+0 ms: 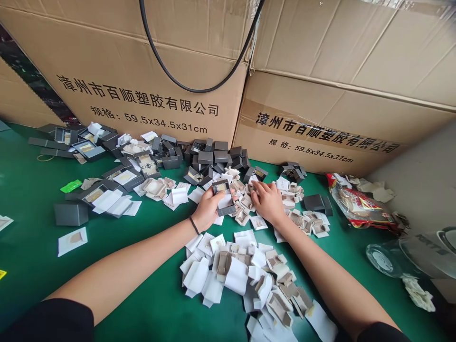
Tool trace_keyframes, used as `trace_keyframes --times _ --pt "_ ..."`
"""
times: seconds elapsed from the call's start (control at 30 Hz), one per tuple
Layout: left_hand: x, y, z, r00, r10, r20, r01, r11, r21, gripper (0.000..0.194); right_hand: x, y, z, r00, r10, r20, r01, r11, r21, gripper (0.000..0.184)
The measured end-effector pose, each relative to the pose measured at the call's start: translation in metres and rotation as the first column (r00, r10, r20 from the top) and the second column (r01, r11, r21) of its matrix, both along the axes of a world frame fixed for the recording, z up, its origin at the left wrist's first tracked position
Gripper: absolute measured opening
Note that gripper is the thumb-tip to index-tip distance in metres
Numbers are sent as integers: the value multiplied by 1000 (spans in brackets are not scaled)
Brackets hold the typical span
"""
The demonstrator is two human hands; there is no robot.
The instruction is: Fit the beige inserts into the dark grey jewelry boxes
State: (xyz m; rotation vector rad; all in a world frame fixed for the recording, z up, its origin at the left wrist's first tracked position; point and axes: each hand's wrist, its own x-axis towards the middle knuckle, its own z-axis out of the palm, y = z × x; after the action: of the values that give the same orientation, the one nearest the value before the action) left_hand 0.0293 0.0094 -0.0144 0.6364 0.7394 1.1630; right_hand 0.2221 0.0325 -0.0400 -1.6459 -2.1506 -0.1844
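My left hand (pixel 210 206) is closed around a small black box (pixel 224 197). The box has a gold-toned piece at its far end and a white insert inside. To its right, my right hand (pixel 269 202) rests at a pile of folded cardboard inserts (pixel 242 204), palm down, fingers apart and partly bent, with nothing visibly gripped. A white paper insert (pixel 258 223) lies just below that hand. Nearer to me, between my forearms, spreads a larger heap of white and grey folded inserts (pixel 237 275).
Many black boxes (pixel 204 157) are piled along the back against large cardboard cartons (pixel 153 71). A black cable (pixel 199 90) hangs in front. On the right of the green table (pixel 142 280) are a red food packet (pixel 363 202) and a glass jar (pixel 384 260) on its side.
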Motion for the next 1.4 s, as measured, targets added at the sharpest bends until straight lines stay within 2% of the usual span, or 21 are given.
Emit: trace_keyframes --times 0.1,0.3,0.4,0.53,0.63,0.77,1.03,1.1,1.17,1.27,1.4 --pt "0 -1 0 1000 -2 -8 3 1000 9 21 1 2 4 994 -91 69 97 990 -103 47" --pt "-1 -1 1 1000 -29 -14 29 999 37 22 8 6 13 990 -117 77 133 958 -254 36" --pt "-1 -1 1 999 -29 -16 29 999 37 21 10 7 14 992 -114 53 124 954 -274 36" --pt "-1 -1 1 999 -31 6 31 999 45 24 12 8 12 978 -187 88 202 953 -225 45" --pt "-2 -1 0 999 -33 9 32 999 42 25 15 10 12 971 -182 155 220 936 -276 37" --pt "-2 0 0 999 -43 3 43 998 37 25 20 14 14 983 -146 115 174 939 -296 32" --pt "-2 1 -1 999 -36 -7 36 999 25 24 19 17 9 980 -26 -196 -27 964 -263 19" --pt "-2 1 -2 999 -33 -10 34 999 20 23 18 15 8 963 14 -267 -84 964 -251 21" --pt "-2 1 -1 999 -33 -8 33 999 14 23 17 13 8 949 60 -311 -133 966 -221 33" --pt "-2 0 0 999 -41 -3 41 999 10 24 17 11 10 960 142 -240 -188 965 -182 48" --pt "-2 0 1 999 -43 0 43 999 15 25 20 11 16 973 225 -40 -228 937 -266 37"
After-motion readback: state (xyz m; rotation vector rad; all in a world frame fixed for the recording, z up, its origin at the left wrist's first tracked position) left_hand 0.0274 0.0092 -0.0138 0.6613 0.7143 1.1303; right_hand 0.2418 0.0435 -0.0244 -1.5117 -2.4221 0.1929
